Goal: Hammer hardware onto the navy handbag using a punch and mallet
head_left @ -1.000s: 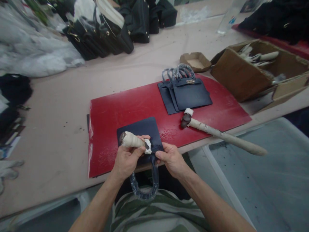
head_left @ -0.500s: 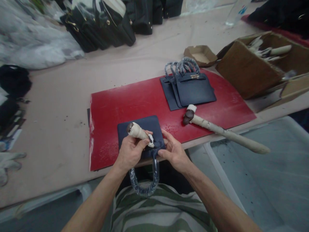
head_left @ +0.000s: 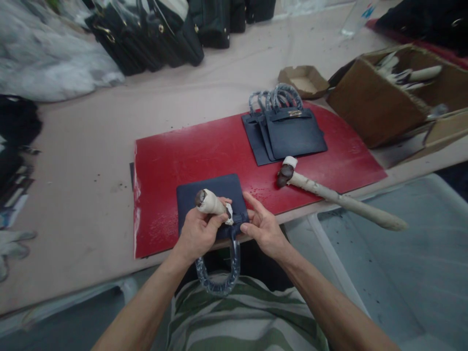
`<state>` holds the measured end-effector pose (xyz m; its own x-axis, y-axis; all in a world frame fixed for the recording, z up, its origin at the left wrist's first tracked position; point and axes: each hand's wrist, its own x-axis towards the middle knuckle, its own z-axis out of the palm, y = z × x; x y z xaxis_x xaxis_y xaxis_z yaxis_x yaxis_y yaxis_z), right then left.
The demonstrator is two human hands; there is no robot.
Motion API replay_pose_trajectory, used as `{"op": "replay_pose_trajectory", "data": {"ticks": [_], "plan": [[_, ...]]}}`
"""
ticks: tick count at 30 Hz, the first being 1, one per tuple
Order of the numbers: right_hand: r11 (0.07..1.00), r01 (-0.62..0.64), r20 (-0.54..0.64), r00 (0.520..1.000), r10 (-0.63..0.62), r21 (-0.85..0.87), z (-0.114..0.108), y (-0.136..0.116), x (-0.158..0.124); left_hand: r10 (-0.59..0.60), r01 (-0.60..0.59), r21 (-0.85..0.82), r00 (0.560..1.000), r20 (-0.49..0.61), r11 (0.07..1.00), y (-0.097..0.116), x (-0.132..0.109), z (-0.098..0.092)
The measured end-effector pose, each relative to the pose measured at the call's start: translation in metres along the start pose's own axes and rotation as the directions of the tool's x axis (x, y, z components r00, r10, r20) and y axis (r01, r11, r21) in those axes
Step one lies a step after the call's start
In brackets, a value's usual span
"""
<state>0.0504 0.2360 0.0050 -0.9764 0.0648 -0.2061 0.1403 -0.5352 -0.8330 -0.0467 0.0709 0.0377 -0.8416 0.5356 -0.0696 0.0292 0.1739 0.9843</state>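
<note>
My left hand is closed round a stubby, tape-wrapped punch-like tool. The tool stands tilted, its lower end wrapped in white near a strap on a navy bag panel. The exact tip is hidden. My right hand holds the panel's right edge, thumb and curled fingers touching it and the index finger stretched out. A plastic-wrapped handle hangs from the panel toward my body. To the right lies a hammer with a pale wrapped handle, its head on the red board.
Several navy bag panels with wrapped handles are stacked at the board's back right. Behind them are a small cardboard tray and a cardboard box. Black handbags stand at the back. A glove lies far left.
The tool's top has tipped slightly to the right and down. Both hands remain at the panel, and the whole view has shifted a little.
</note>
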Motion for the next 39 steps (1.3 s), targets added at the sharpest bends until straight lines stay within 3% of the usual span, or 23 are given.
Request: {"op": "replay_pose_trajectory", "data": {"ticks": [10,18,23,30,34,37,39], "plan": [[0.991,-0.077,-0.07,0.995,0.07,-0.111,0.004,-0.007,0.011,0.095,-0.092,0.106,0.995,-0.033,0.99,-0.005,0.011,0.005],[0.947,-0.201,-0.268,0.954,0.132,-0.251,0.019,-0.016,0.015,0.114,-0.108,0.123,0.993,-0.04,0.986,-0.015,0.015,0.008],[0.812,-0.228,-0.311,0.948,0.061,-0.537,0.014,-0.018,0.002,0.156,-0.146,0.176,0.987,-0.045,0.974,-0.02,0.013,0.011],[0.796,-0.199,-0.274,0.961,0.043,-0.572,-0.006,-0.02,-0.028,0.239,-0.221,0.267,0.97,-0.037,0.938,-0.027,0.009,0.016],[0.637,-0.161,-0.323,0.935,-0.146,-0.754,-0.025,-0.031,-0.039,0.246,-0.226,0.299,0.969,-0.031,0.927,-0.027,0.009,0.016],[0.376,-0.155,-0.316,0.853,-0.415,-0.914,-0.047,-0.049,-0.042,0.263,-0.244,0.311,0.965,-0.018,0.918,-0.027,0.01,0.016],[0.143,-0.156,-0.21,0.789,-0.578,-0.977,-0.067,-0.063,-0.039,0.27,-0.257,0.328,0.963,0.007,0.909,-0.029,0.01,0.016]]}}
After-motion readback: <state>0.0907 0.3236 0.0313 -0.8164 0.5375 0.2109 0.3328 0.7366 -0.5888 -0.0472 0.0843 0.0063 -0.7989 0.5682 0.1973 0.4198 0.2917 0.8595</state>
